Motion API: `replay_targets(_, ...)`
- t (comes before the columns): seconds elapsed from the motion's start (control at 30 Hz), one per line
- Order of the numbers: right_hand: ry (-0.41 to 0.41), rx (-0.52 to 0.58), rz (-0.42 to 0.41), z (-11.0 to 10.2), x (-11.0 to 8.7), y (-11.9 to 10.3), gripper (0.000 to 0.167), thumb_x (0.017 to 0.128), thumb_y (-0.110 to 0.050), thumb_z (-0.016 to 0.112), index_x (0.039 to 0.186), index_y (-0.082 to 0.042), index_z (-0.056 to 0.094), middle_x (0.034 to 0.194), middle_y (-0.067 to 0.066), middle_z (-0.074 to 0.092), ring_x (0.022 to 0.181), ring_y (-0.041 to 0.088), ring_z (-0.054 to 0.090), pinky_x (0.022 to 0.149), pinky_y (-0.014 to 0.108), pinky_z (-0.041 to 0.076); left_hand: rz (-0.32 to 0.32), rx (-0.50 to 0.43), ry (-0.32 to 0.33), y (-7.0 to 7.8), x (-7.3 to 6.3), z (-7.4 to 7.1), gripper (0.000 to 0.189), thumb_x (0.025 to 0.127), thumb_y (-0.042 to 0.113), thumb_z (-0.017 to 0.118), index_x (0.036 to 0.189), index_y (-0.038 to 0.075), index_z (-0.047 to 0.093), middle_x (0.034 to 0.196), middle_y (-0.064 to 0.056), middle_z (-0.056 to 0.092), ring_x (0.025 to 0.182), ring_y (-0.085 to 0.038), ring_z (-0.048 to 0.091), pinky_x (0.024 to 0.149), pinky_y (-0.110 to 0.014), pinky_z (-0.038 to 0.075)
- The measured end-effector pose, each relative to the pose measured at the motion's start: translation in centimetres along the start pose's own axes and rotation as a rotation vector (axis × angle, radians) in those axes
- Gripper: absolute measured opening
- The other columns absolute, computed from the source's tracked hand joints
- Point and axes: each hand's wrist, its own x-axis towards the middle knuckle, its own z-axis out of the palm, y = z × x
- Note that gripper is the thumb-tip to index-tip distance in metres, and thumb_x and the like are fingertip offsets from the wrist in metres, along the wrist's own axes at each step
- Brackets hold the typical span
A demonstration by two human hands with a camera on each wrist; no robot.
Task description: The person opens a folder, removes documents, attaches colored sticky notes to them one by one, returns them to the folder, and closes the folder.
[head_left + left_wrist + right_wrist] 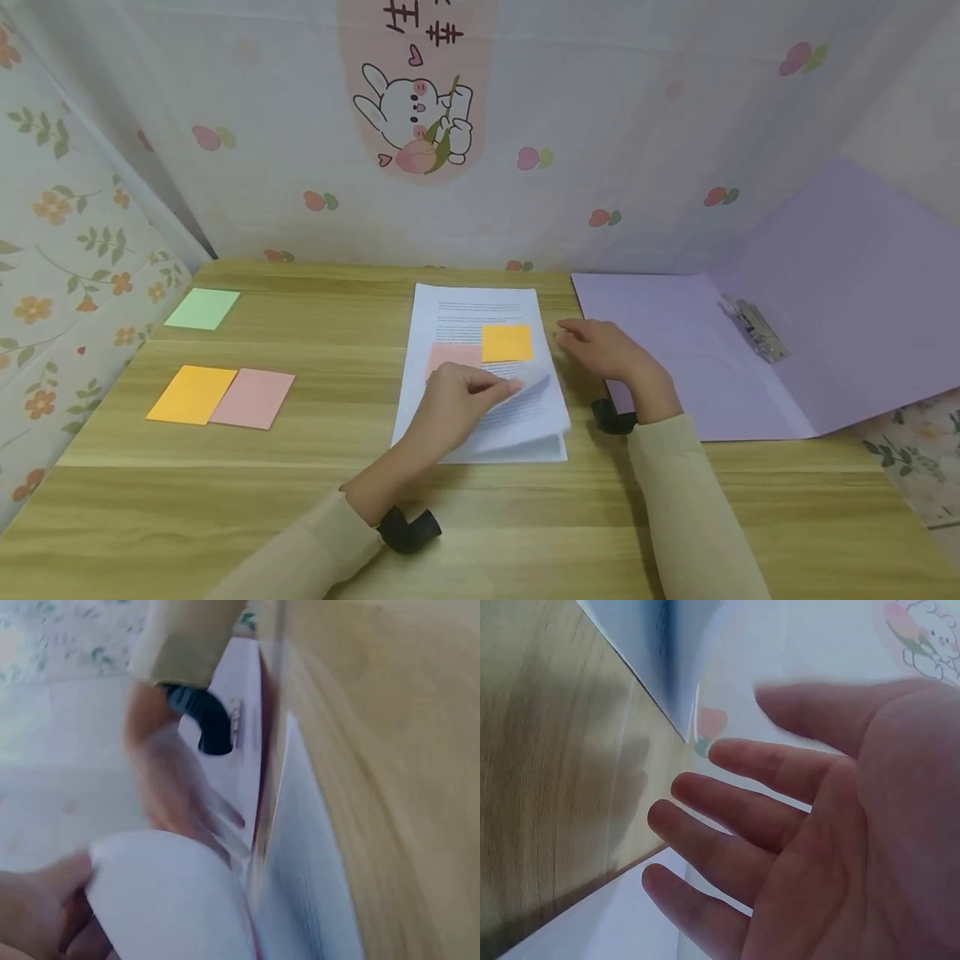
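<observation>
A small stack of printed paper (480, 312) lies mid-table, with an orange sticky note (507, 343) and a pink sticky note (456, 356) on its top sheet. My left hand (453, 408) pinches that sheet near its right side, and the corner curls up off the pages below. In the left wrist view the lifted sheet (169, 892) bends beside the thumb and fingers. My right hand (603, 350) hovers between the stack and a purple folder (652, 333). Its fingers are spread and relaxed in the right wrist view, with nothing in them.
The folder stands open on the right, its cover leaning up and a metal clip (753, 327) near the spine. At the left lie a green sticky pad (202, 308), an orange pad (192, 394) and a pink pad (252, 398). A patterned curtain (570, 108) hangs behind the table.
</observation>
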Motion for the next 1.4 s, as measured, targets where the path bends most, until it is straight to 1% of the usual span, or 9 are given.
replay_targets(0.13, -0.04, 0.01, -0.001, 0.1, 0.0, -0.1, 0.061, 0.102, -0.032, 0.058, 0.151, 0.0, 0.043, 0.151, 0.025, 0.05, 0.141, 0.043, 0.046, 0.116, 0.058, 0.038, -0.064, -0.092, 0.074, -0.7, 0.6, -1.6, 0.02, 0.094, 0.021, 0.073, 0.101, 0.004, 0.079, 0.091, -0.009, 0.078, 0.077, -0.011, 0.066, 0.066, -0.019, 0.052)
replay_targets(0.23, -0.073, 0.007, -0.006, 0.2, 0.0, -0.4, 0.067, 0.097, -0.033, 0.066, 0.151, 0.0, 0.044, 0.153, 0.022, 0.048, 0.144, 0.041, 0.044, 0.117, 0.056, 0.036, -0.139, -0.115, 0.115, -1.0, 0.8, -2.9, 0.022, 0.09, 0.016, 0.076, 0.107, 0.0, 0.076, 0.1, -0.014, 0.079, 0.088, -0.017, 0.075, 0.07, -0.026, 0.061)
replay_targets(0.37, -0.104, 0.009, -0.01, 0.6, -0.1, -0.8, 0.078, 0.09, -0.035, 0.075, 0.152, 0.0, 0.042, 0.157, 0.019, 0.045, 0.147, 0.039, 0.04, 0.119, 0.055, 0.034, -0.208, -0.129, 0.137, -1.2, 0.9, -4.6, 0.022, 0.086, 0.014, 0.08, 0.102, -0.001, 0.076, 0.097, -0.017, 0.078, 0.079, -0.017, 0.075, 0.068, -0.03, 0.062)
replay_targets(0.57, -0.179, 0.01, -0.031, 1.4, 0.1, -1.4, 0.106, 0.079, -0.042, 0.085, 0.159, -0.001, 0.027, 0.167, 0.017, 0.026, 0.155, 0.036, 0.024, 0.125, 0.054, 0.024, -0.2, -0.075, 0.163, -1.5, 0.9, -6.4, 0.019, 0.083, 0.015, 0.083, 0.093, 0.0, 0.077, 0.09, -0.015, 0.079, 0.068, -0.014, 0.072, 0.068, -0.025, 0.059)
replay_targets(0.67, -0.206, -0.014, -0.018, 1.8, 0.2, -1.6, 0.111, 0.076, -0.043, 0.088, 0.159, -0.002, 0.027, 0.168, 0.017, 0.023, 0.156, 0.037, 0.022, 0.125, 0.055, 0.023, -0.201, -0.071, 0.191, -1.6, 0.9, -7.1, 0.021, 0.084, 0.017, 0.083, 0.094, 0.001, 0.076, 0.089, -0.014, 0.078, 0.067, -0.013, 0.071, 0.068, -0.024, 0.059)
replay_targets(0.87, -0.224, -0.049, 0.031, 1.9, 0.2, -2.0, 0.107, 0.076, -0.044, 0.088, 0.158, -0.007, 0.031, 0.168, 0.017, 0.022, 0.156, 0.038, 0.021, 0.124, 0.057, 0.024, -0.191, -0.079, 0.259, -1.8, 0.6, -9.7, 0.037, 0.089, 0.015, 0.077, 0.122, 0.001, 0.067, 0.097, -0.019, 0.076, 0.073, -0.012, 0.074, 0.069, -0.031, 0.063)
replay_targets(1.03, -0.257, -0.055, -0.006, 2.0, 0.1, -2.6, 0.101, 0.08, -0.043, 0.085, 0.159, -0.013, 0.03, 0.171, 0.011, 0.015, 0.158, 0.038, 0.012, 0.124, 0.061, 0.02, -0.154, 0.128, 0.306, -1.9, -1.0, -13.4, 0.057, 0.094, 0.014, 0.072, 0.146, 0.011, 0.05, 0.102, -0.019, 0.074, 0.085, -0.022, 0.076, 0.067, -0.023, 0.06)
replay_targets(1.23, -0.298, -0.094, 0.015, 1.9, -0.5, -3.0, 0.09, 0.087, -0.043, 0.077, 0.16, -0.024, 0.029, 0.171, 0.009, 0.014, 0.157, 0.044, 0.008, 0.12, 0.07, 0.019, -0.128, 0.35, 0.317, -3.4, -3.4, -16.6, 0.055, 0.094, 0.016, 0.07, 0.146, 0.01, 0.051, 0.101, -0.019, 0.07, 0.088, -0.03, 0.074, 0.059, -0.024, 0.052)
replay_targets(1.4, -0.257, -0.16, -0.015, 1.7, -1.2, -2.1, 0.083, 0.091, -0.053, 0.068, 0.158, -0.017, 0.035, 0.168, 0.009, 0.025, 0.155, 0.048, 0.013, 0.123, 0.068, 0.008, -0.134, 0.467, 0.275, -4.8, -4.8, -17.9, 0.052, 0.092, 0.012, 0.068, 0.142, 0.004, 0.056, 0.103, -0.023, 0.072, 0.082, -0.03, 0.072, 0.058, -0.026, 0.048)
